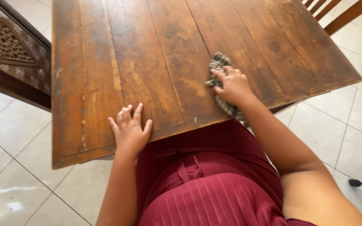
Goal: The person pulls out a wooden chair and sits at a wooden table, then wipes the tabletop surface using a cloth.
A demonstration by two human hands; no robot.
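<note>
my left hand point(128, 130) lies flat on the table point(105, 62) at its near edge. my right hand point(232, 86) rests on a cloth point(218, 63) farther in. a chair point(336, 16) stands beyond the right hand, a cabinet point(9, 54) left of the left hand.

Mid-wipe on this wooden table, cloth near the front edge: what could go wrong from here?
1. The checked cloth under the right hand already trails over the near edge of the table; a pull toward the body could drag it off.
2. The planks look worn, with cracks and chipped edges, so the cloth may snag, or the flat left hand could catch a splinter.
</note>
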